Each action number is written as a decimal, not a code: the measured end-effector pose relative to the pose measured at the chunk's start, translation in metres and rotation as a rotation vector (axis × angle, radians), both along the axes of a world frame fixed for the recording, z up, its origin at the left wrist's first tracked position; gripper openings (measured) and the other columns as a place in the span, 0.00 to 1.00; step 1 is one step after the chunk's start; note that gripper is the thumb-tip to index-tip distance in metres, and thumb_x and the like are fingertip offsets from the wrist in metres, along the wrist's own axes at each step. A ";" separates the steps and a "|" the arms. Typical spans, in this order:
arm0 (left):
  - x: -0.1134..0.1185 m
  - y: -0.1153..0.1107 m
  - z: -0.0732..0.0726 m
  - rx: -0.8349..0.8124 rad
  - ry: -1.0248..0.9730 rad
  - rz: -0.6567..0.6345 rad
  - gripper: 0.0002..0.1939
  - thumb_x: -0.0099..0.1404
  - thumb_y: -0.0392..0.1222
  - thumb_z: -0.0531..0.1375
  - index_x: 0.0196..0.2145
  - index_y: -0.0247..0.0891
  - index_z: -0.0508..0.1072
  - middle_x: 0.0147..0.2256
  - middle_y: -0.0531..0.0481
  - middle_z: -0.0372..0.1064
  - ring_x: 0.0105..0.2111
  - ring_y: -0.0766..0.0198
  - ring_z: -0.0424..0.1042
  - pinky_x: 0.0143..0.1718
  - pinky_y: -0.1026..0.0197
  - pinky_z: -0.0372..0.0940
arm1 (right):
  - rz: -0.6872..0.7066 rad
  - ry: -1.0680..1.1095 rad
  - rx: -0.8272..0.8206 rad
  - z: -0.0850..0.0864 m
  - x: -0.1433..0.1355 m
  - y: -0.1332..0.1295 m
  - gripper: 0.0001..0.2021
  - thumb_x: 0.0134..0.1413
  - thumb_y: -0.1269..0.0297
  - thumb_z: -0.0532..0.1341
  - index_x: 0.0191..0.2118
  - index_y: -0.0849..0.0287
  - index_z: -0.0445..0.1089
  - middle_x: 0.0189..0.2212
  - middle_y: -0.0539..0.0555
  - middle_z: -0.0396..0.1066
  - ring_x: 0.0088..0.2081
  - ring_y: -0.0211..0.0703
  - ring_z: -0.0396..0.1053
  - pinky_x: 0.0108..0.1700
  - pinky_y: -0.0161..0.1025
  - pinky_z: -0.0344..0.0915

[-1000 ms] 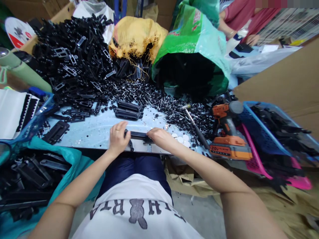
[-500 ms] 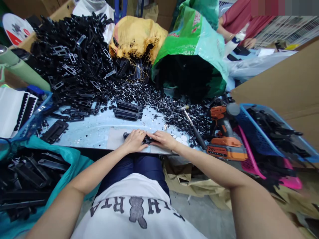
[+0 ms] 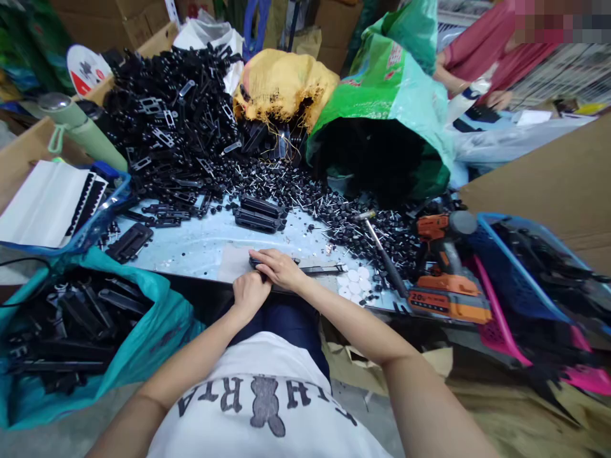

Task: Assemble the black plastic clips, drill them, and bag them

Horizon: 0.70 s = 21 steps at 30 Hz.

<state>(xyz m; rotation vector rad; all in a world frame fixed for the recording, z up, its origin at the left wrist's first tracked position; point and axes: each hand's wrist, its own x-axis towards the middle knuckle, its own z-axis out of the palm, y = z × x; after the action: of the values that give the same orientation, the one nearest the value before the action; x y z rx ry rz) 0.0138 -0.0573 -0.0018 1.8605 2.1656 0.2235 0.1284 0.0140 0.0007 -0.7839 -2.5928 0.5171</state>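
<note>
A long black plastic part (image 3: 322, 270) lies on a pale board (image 3: 231, 261) at the front edge of the table, its right end sticking out past my right hand. My right hand (image 3: 280, 270) is closed over the left portion of this part, fingers pointing left. Close against it, my left hand (image 3: 251, 293) is curled at the table edge, with its fingertips under the right fingers; what they pinch is hidden. Just behind the board sit two similar black plastic parts (image 3: 260, 214). White discs (image 3: 354, 282) are spread to the right of my hands.
Black caps and metal pins (image 3: 286, 184) are heaped behind. A hammer (image 3: 384, 254) and an orange cordless drill (image 3: 443, 270) lie right, beside a blue basket (image 3: 520, 267). Left are a teal bag (image 3: 167, 312) and a bottle (image 3: 86, 130). Across the table, a co-worker's hand (image 3: 499, 100) shows.
The view has swung left, so the scene sits further right. My right hand has moved left over the black part, close to my left hand, which has curled and dropped toward the table edge.
</note>
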 end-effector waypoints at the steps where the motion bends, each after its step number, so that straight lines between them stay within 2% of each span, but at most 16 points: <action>1: 0.002 0.002 0.001 -0.022 -0.012 0.035 0.21 0.63 0.49 0.49 0.29 0.34 0.76 0.26 0.39 0.73 0.29 0.54 0.73 0.29 0.59 0.60 | -0.009 0.012 -0.018 -0.002 -0.001 0.000 0.22 0.64 0.57 0.43 0.59 0.57 0.58 0.48 0.58 0.66 0.48 0.42 0.63 0.50 0.40 0.62; 3: 0.002 0.003 0.001 -0.039 -0.030 0.065 0.20 0.62 0.50 0.50 0.29 0.35 0.76 0.28 0.40 0.74 0.31 0.53 0.74 0.31 0.59 0.61 | -0.023 -0.009 -0.018 -0.004 0.000 0.000 0.21 0.64 0.57 0.43 0.57 0.57 0.60 0.49 0.58 0.65 0.48 0.43 0.62 0.50 0.41 0.62; 6: -0.010 -0.001 0.000 -0.032 -0.050 0.019 0.19 0.61 0.50 0.51 0.30 0.36 0.76 0.31 0.41 0.74 0.34 0.53 0.74 0.34 0.58 0.61 | -0.084 -0.096 0.016 -0.004 0.002 -0.003 0.21 0.63 0.55 0.45 0.56 0.55 0.62 0.48 0.58 0.65 0.47 0.46 0.62 0.48 0.43 0.62; 9: -0.024 -0.002 0.001 -0.047 -0.091 -0.020 0.18 0.63 0.48 0.50 0.29 0.36 0.75 0.29 0.42 0.73 0.32 0.55 0.73 0.34 0.58 0.62 | -0.102 -0.108 0.072 -0.002 0.006 -0.011 0.21 0.63 0.56 0.45 0.57 0.56 0.62 0.49 0.57 0.65 0.47 0.45 0.61 0.48 0.43 0.61; 10: -0.028 0.000 0.003 -0.022 -0.118 -0.023 0.18 0.64 0.47 0.49 0.28 0.36 0.74 0.28 0.42 0.73 0.31 0.55 0.73 0.34 0.58 0.62 | -0.102 -0.093 0.109 -0.001 0.008 -0.016 0.21 0.63 0.56 0.46 0.56 0.57 0.62 0.50 0.58 0.64 0.48 0.45 0.60 0.48 0.43 0.59; 12: -0.033 0.008 0.007 0.141 -0.209 -0.058 0.20 0.66 0.45 0.45 0.28 0.36 0.73 0.28 0.42 0.72 0.33 0.57 0.72 0.37 0.57 0.63 | -0.183 -0.063 0.200 -0.003 0.014 -0.029 0.20 0.61 0.55 0.49 0.54 0.59 0.64 0.48 0.59 0.65 0.47 0.47 0.60 0.49 0.45 0.57; 14: -0.032 0.021 0.010 0.378 -0.348 -0.189 0.19 0.67 0.43 0.43 0.34 0.35 0.73 0.34 0.42 0.71 0.40 0.57 0.70 0.44 0.55 0.62 | -0.358 -0.064 0.273 -0.010 0.017 -0.045 0.21 0.57 0.50 0.54 0.47 0.61 0.69 0.42 0.60 0.68 0.42 0.49 0.61 0.46 0.47 0.55; 16: -0.025 0.035 0.010 0.493 -0.484 -0.436 0.19 0.68 0.44 0.44 0.44 0.34 0.69 0.44 0.40 0.69 0.48 0.58 0.65 0.50 0.54 0.60 | -0.459 -0.082 0.316 -0.019 0.017 -0.059 0.21 0.52 0.48 0.57 0.39 0.62 0.72 0.35 0.60 0.69 0.38 0.50 0.61 0.43 0.48 0.54; 18: -0.015 0.045 0.007 0.433 -0.538 -0.643 0.21 0.68 0.47 0.44 0.51 0.33 0.65 0.50 0.40 0.66 0.53 0.57 0.61 0.53 0.53 0.59 | -0.421 -0.085 0.346 -0.030 0.014 -0.066 0.18 0.51 0.51 0.59 0.35 0.63 0.72 0.32 0.60 0.69 0.38 0.50 0.61 0.41 0.47 0.54; 19: -0.010 0.049 0.005 0.378 -0.530 -0.697 0.23 0.68 0.48 0.44 0.53 0.32 0.64 0.50 0.40 0.65 0.53 0.57 0.61 0.53 0.52 0.58 | -0.391 -0.080 0.355 -0.034 0.013 -0.067 0.16 0.51 0.53 0.59 0.35 0.63 0.72 0.32 0.60 0.69 0.38 0.50 0.61 0.41 0.47 0.54; 21: -0.003 0.053 0.000 0.293 -0.491 -0.723 0.25 0.68 0.51 0.44 0.54 0.33 0.62 0.50 0.40 0.66 0.52 0.56 0.63 0.53 0.51 0.58 | -0.366 -0.074 0.359 -0.040 0.012 -0.066 0.13 0.51 0.58 0.59 0.35 0.63 0.72 0.32 0.60 0.70 0.38 0.50 0.61 0.40 0.46 0.54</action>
<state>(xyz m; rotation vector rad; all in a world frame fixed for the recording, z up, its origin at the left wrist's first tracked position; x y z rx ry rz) 0.0108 -0.0045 -0.0021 2.2982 1.1033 0.7653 0.1404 -0.0516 -0.0396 -1.1251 -2.4203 -0.0841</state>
